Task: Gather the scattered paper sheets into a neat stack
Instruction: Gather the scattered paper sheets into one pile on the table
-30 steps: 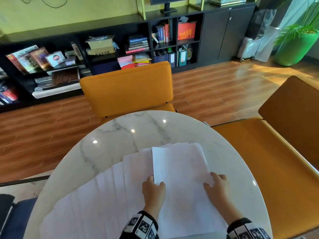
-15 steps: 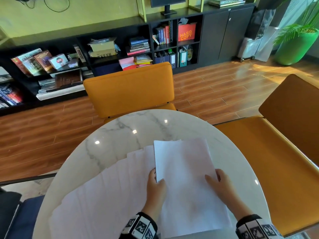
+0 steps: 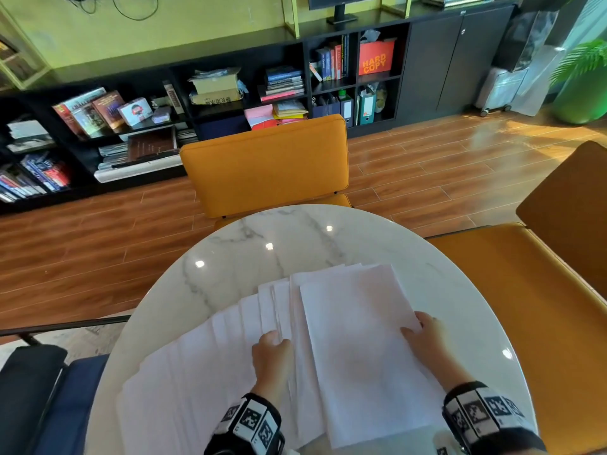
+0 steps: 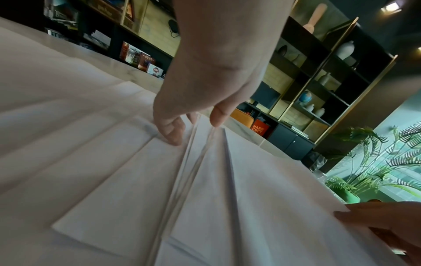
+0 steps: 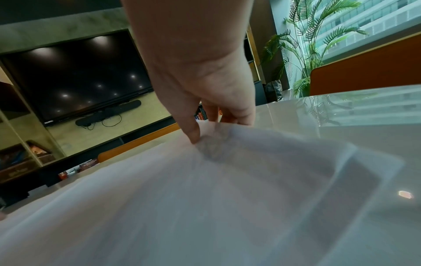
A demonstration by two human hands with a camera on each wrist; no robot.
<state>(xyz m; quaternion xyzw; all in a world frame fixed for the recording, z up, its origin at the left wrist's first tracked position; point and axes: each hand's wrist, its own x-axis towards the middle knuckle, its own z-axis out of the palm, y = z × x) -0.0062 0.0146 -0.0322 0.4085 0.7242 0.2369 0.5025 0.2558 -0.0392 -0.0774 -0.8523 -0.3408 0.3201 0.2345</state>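
White paper sheets (image 3: 203, 382) lie fanned over the near left of a round marble table (image 3: 262, 238). A gathered pile (image 3: 361, 349) sits at the near right, its far edges uneven. My left hand (image 3: 272, 351) lies just left of the pile. In the left wrist view its curled fingertips (image 4: 170, 133) touch a lower sheet and its thumb sits across several raised sheet edges (image 4: 196, 144), pinching them. My right hand (image 3: 423, 336) holds the pile's right edge. Its thumb (image 5: 193, 133) presses on top and its fingers curl beneath the lifted paper (image 5: 227, 180).
An orange chair (image 3: 266, 162) stands at the table's far side and another orange seat (image 3: 525, 290) is close on the right. A dark blue seat (image 3: 59, 405) sits at the near left. Black bookshelves (image 3: 230, 93) line the far wall beyond the wooden floor.
My left hand has shifted left, off the pile's edge onto the fanned sheets, and more sheet edges have bunched against the pile's left side. My right hand stays at the right edge.
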